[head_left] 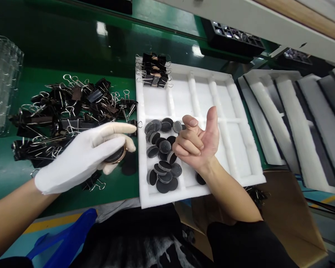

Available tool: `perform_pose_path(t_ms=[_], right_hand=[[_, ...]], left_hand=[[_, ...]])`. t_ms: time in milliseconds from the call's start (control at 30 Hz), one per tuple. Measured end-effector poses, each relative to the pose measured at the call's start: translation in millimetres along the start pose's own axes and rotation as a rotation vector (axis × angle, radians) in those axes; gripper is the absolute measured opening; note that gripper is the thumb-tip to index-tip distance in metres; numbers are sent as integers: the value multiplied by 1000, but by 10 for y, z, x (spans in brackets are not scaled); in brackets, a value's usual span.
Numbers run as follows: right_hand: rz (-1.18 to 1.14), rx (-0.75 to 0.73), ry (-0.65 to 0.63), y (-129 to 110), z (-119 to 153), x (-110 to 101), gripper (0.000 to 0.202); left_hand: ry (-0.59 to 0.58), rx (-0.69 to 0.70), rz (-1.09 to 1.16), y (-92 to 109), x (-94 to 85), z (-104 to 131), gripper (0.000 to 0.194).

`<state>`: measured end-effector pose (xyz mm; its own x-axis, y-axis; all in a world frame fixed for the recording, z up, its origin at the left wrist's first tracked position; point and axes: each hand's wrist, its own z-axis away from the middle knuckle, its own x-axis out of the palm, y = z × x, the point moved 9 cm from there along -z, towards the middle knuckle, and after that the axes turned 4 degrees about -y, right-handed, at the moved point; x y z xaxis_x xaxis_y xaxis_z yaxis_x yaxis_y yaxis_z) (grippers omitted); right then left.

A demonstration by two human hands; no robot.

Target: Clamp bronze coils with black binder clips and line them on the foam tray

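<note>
- the left hand (86,154), in a white glove, is closed around a round disc (115,155), dark on its face with a copper-coloured edge; the index finger points out toward the tray.
- that disc is over the green table (121,195), just left of the white tray (155,201).
- the right hand (198,141), bare, is half open above the tray, thumb raised apart and fingers curled toward the palm; nothing shows in its grip.
- black discs (164,146) lie heaped in the tray's near left compartment, beside the right hand.
- a single disc (200,179) lies partly hidden by the right wrist.
- a row of clipped discs (155,79) sits at the tray's far left corner.
- loose binder clips (75,124) are piled on the table, behind and beside the left hand.
</note>
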<state>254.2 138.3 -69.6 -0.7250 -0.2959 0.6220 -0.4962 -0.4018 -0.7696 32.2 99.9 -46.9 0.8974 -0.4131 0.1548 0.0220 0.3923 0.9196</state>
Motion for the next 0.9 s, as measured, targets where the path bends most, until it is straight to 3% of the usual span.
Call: perform_pose_path(t_ms=[133, 233, 367, 467, 533, 633, 800, 900], right_hand=[[-23, 33, -100, 28, -12, 126, 83], [-62, -17, -220, -42, -19, 298, 78], [-105, -94, -284, -145, -18, 404, 68], [-167, -99, -329, -171, 1, 471, 80], [-195, -79, -327, -165, 4, 494, 82], [-159, -75, -267, -167, -21, 459, 68], [74, -56, -169, -117, -70, 394, 65], [277, -87, -172, -74, -40, 521, 46]], left_hand=[[-38, -16, 10, -31, 22, 11, 47], [-92, -41, 35, -55, 73, 18, 51], [-104, -46, 43, -50, 90, 21, 51], [-113, -48, 67, -44, 98, 25, 46], [-122, -43, 79, -36, 104, 25, 43], [-122, -27, 63, -14, 107, 16, 45], [-118, 38, 29, 73, 141, 31, 56], [-88, 146, -68, 146, 148, 83, 61]])
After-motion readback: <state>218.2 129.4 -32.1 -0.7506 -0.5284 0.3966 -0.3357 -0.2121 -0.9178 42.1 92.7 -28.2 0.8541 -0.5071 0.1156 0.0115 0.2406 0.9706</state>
